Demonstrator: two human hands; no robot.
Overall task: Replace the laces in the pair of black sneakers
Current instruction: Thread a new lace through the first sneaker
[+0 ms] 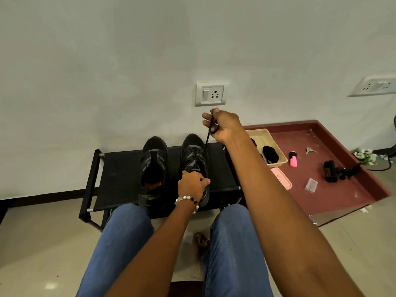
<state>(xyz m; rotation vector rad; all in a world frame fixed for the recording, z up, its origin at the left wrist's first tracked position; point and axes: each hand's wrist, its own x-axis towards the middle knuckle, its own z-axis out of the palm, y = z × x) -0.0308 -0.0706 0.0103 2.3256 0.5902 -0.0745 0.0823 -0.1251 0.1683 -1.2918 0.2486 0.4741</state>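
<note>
Head view: right grip pulls lace above sneaker.

There are no words or numbers here that can be read. The pink box on the right has a tiny mark on its lid, but it is too small to make out. The right shoe has a small light mark on its tongue, too blurry to read.
</note>
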